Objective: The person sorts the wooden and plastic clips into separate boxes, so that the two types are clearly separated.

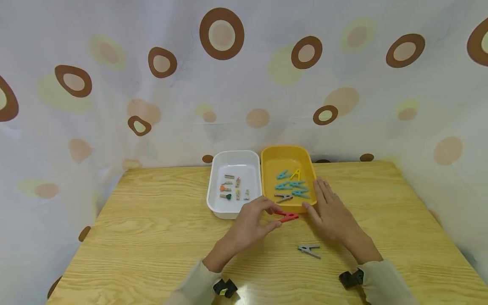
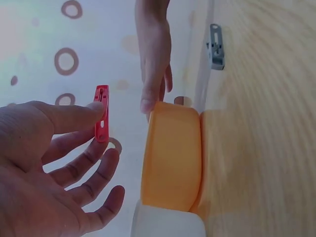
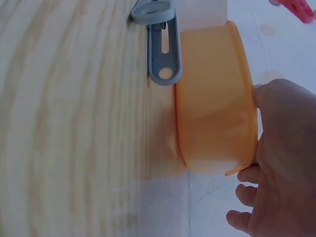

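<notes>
Between thumb and fingertips my left hand [image 1: 249, 222] pinches a red plastic clothespin [image 1: 287, 216], held just in front of the yellow tray's near wall. The left wrist view shows this red clothespin [image 2: 101, 113] edge-on, with the other fingers spread below. My right hand [image 1: 336, 214] rests against the near right corner of the yellow tray [image 1: 287, 154], its fingers along the side and thumb at the front rim. Inside that tray lie several blue clothespins [image 1: 283, 186], a yellow one [image 1: 296, 174] and a grey one [image 1: 283, 198]. Another grey clothespin [image 1: 309, 250] lies on the table between my forearms.
Left of the yellow tray, touching it, stands a white tray [image 1: 234, 156] with several small wooden clothespins [image 1: 225, 189], some with coloured decorations. Both trays sit near the back edge of the wooden table [image 1: 152, 237], before a patterned curtain [image 1: 251, 84].
</notes>
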Demonstrator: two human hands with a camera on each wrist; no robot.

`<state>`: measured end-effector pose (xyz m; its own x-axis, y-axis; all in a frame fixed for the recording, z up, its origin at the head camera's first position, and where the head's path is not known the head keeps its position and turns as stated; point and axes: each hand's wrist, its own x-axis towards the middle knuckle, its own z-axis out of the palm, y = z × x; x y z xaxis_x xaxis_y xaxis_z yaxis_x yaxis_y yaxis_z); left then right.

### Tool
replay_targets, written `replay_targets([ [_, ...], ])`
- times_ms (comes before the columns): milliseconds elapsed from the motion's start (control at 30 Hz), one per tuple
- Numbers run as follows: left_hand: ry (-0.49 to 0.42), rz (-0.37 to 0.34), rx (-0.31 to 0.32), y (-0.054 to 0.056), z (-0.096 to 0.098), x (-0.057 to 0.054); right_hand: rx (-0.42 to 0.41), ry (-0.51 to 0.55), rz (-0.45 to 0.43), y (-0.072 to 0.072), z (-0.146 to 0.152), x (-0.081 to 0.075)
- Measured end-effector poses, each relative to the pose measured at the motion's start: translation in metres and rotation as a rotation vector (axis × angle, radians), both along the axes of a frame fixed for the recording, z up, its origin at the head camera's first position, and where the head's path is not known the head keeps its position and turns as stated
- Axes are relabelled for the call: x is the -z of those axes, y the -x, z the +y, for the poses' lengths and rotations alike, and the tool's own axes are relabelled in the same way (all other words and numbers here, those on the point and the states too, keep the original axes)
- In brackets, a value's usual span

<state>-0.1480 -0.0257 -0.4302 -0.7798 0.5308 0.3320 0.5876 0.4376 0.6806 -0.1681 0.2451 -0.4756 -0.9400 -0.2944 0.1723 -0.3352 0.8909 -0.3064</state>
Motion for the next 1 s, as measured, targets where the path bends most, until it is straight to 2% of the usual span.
replay_targets([
  [133,-0.006,0.046,-0.051,0.010,0.002,-0.005,-0.001,-0.002,0.001,0.000,0.000,0.001],
  [233,-0.004,0.052,-0.077,0.019,0.004,-0.007,-0.002,-0.002,0.002,0.000,0.000,0.001],
  [433,-0.007,0.033,-0.099,0.037,0.008,-0.010,-0.006,-0.001,0.010,0.001,0.000,0.002],
  [600,0.014,0.048,-0.124,0.052,0.011,-0.011,-0.005,-0.004,0.007,0.001,0.000,0.001],
  [1000,0.068,0.031,-0.155,0.087,0.020,-0.014,0.009,-0.025,0.000,0.001,0.000,0.000],
])
